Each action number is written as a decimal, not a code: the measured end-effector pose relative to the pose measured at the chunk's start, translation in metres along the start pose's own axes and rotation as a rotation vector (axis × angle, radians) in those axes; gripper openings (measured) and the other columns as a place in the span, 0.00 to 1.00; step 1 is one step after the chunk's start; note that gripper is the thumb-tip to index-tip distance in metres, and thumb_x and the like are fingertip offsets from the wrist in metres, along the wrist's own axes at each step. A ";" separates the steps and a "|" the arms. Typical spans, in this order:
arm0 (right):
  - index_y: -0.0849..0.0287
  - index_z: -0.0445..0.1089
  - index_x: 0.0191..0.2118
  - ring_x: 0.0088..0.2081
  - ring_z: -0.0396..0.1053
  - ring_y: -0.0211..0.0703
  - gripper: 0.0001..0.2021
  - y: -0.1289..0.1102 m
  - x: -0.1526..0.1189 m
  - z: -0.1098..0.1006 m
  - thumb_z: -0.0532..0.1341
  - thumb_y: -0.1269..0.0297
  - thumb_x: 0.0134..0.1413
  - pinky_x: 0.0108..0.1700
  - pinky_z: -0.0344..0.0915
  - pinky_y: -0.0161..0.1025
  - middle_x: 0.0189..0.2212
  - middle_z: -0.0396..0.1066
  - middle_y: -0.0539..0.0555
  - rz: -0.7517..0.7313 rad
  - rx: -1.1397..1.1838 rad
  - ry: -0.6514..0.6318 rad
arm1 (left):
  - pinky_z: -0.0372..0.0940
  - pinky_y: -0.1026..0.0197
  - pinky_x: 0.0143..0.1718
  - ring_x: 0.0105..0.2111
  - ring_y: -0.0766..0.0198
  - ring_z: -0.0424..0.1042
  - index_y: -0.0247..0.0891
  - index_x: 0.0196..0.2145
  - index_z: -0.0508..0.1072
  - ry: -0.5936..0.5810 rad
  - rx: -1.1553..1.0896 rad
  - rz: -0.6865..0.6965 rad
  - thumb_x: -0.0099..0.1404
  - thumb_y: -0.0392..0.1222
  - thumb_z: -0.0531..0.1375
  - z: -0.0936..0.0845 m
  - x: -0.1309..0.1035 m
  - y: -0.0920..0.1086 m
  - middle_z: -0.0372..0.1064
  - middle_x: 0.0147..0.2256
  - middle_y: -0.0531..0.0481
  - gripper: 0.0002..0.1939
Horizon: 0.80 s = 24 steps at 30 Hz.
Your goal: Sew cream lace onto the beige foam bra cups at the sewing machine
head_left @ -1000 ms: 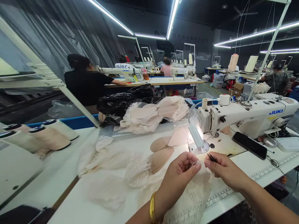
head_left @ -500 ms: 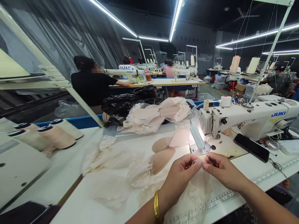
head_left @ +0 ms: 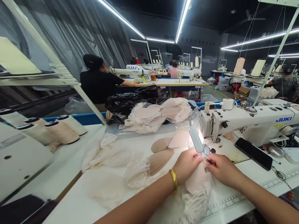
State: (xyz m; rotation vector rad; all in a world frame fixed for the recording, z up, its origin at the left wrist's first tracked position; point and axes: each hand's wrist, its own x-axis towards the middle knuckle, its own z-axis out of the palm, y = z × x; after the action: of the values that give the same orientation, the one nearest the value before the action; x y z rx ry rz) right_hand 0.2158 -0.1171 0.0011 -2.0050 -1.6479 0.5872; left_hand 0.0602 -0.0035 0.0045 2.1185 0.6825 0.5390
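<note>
My left hand point(head_left: 188, 165) pinches the top edge of a pale pink lace-trimmed fabric piece point(head_left: 198, 182), just in front of the sewing machine's needle area. The cloth hangs from the fingers, and its lace end lies toward the table's front edge. In my right hand point(head_left: 221, 169) is a pair of small dark thread snips point(head_left: 209, 161), closed in by the fingers, with the points toward my left fingertips. A lit lamp point(head_left: 196, 140) on a bent neck shines close above both hands. The white sewing machine point(head_left: 247, 119) stands behind my right hand.
Beige oval pads point(head_left: 161, 160) and lace pieces point(head_left: 112, 155) lie left of my hands. More lace is heaped point(head_left: 158, 113) behind. A phone point(head_left: 253, 153) and a ruler strip point(head_left: 229, 203) are at right, thread cones point(head_left: 62, 132) at left. A person in black point(head_left: 99, 84) sits ahead.
Both hands have moved slightly forward with the fabric, nearer the lamp and needle area. The snips now point at the left fingertips. The view has shifted a little left.
</note>
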 end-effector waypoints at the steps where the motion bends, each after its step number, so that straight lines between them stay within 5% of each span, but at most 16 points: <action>1: 0.55 0.57 0.30 0.29 0.60 0.40 0.10 0.005 0.002 -0.006 0.55 0.66 0.65 0.31 0.51 0.36 0.26 0.63 0.48 -0.014 -0.148 0.016 | 0.64 0.58 0.34 0.30 0.59 0.65 0.39 0.25 0.66 0.041 0.031 0.029 0.61 0.36 0.57 0.003 0.005 -0.002 0.62 0.25 0.54 0.07; 5: 0.57 0.68 0.39 0.34 0.69 0.48 0.03 0.028 0.009 -0.028 0.58 0.66 0.66 0.36 0.58 0.40 0.32 0.72 0.56 -0.040 -0.352 0.008 | 0.68 0.49 0.42 0.39 0.53 0.67 0.40 0.34 0.70 0.259 0.298 0.322 0.55 0.29 0.60 0.008 0.010 -0.002 0.67 0.35 0.49 0.10; 9: 0.59 0.72 0.41 0.46 0.69 0.60 0.05 0.033 0.010 -0.041 0.60 0.66 0.64 0.46 0.64 0.52 0.41 0.74 0.63 -0.236 -0.561 0.078 | 0.66 0.59 0.31 0.31 0.59 0.65 0.39 0.31 0.68 0.287 0.524 0.574 0.58 0.23 0.54 0.006 -0.001 0.001 0.67 0.32 0.49 0.11; 15: 0.56 0.70 0.50 0.49 0.68 0.50 0.18 0.019 0.011 -0.027 0.51 0.80 0.61 0.46 0.66 0.46 0.48 0.74 0.57 -0.672 -0.334 -0.054 | 0.65 0.62 0.30 0.30 0.63 0.68 0.38 0.25 0.66 0.060 0.498 0.610 0.63 0.23 0.53 0.002 -0.011 -0.004 0.71 0.31 0.51 0.13; 19: 0.56 0.70 0.45 0.46 0.67 0.48 0.19 0.027 0.015 -0.018 0.51 0.84 0.56 0.45 0.64 0.43 0.43 0.74 0.54 -0.609 -0.317 -0.093 | 0.64 0.62 0.29 0.27 0.65 0.66 0.39 0.23 0.62 0.047 0.513 0.590 0.61 0.23 0.52 -0.001 -0.005 0.000 0.68 0.28 0.53 0.14; 24: 0.53 0.71 0.44 0.42 0.66 0.47 0.19 0.037 0.016 -0.017 0.50 0.82 0.61 0.39 0.59 0.41 0.41 0.73 0.53 -0.587 -0.357 -0.031 | 0.68 0.62 0.33 0.28 0.64 0.69 0.42 0.28 0.63 0.103 0.402 0.613 0.60 0.22 0.51 -0.003 0.002 0.015 0.70 0.28 0.54 0.14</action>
State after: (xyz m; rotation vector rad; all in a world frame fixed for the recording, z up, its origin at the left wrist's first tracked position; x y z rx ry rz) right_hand 0.2579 -0.1094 -0.0079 -1.5937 -2.3521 0.1131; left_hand 0.0644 -0.0084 0.0186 2.7053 0.1832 0.9019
